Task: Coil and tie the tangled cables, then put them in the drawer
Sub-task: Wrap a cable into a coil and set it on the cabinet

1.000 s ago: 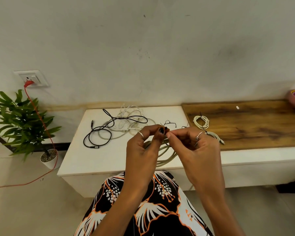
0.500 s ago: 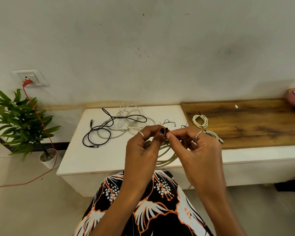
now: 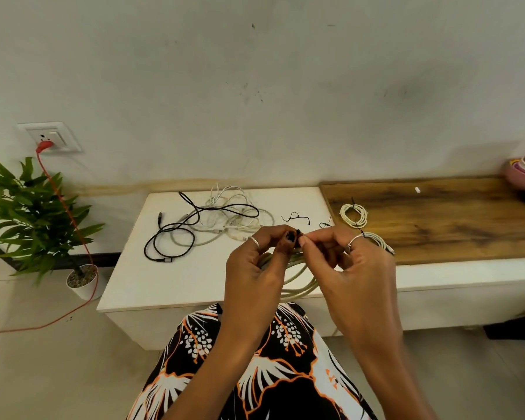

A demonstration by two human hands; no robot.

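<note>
We are holding a coil (image 3: 297,277) of pale cable up above the front edge of the white top (image 3: 152,283), between our two hands, so that the loops hang free and stay bunched while we fasten them. Our left hand (image 3: 255,268) is curling round the top of the coil, thumb and forefinger pinching a small black tie (image 3: 298,234) against it. Our right hand (image 3: 358,268) is meeting it fingertip to fingertip, pinching the other end of the tie; its remaining fingers are curled in, and we cannot tell whether they are also touching the cable. Keeping the pinch points this close together is, we judge, what lets us twist the tie tight without the loops springing apart.

The tangle (image 3: 212,222) of black and white cables is lying well back on the white top, out of the way until its turn. Two spare ties (image 3: 296,217) are waiting just beyond our fingers, within easy reach. On the wooden board (image 3: 452,225) to the right, two tied coils (image 3: 353,215) are lying near each other, apparently set aside as finished. No drawer is showing from here, so we are judging the task at roughly its middle.
</note>
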